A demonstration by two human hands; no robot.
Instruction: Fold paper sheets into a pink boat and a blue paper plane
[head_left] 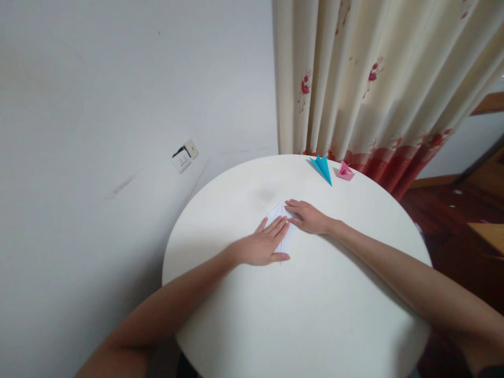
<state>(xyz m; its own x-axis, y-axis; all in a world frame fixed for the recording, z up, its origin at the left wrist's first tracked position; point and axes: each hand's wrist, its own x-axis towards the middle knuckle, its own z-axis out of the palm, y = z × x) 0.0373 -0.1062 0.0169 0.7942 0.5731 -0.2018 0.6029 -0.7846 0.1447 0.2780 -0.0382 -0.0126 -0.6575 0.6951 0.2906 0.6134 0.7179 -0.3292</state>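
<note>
A folded sheet of white paper (286,242) lies flat near the middle of the round table, with a crease line running down it. My left hand (263,244) rests flat across its left side, fingers stretched out and thumb apart. Over the paper's upper right edge lies my right hand (307,215), its fingers extended and palm down. Both hands touch the paper and cover much of it, so its full outline is hidden.
The white round table (315,315) stands by a wall with a socket (181,161). At its far edge sit a blue paper plane (323,169) and a pink folded paper piece (345,172). Behind them hangs a cream and red curtain (366,94).
</note>
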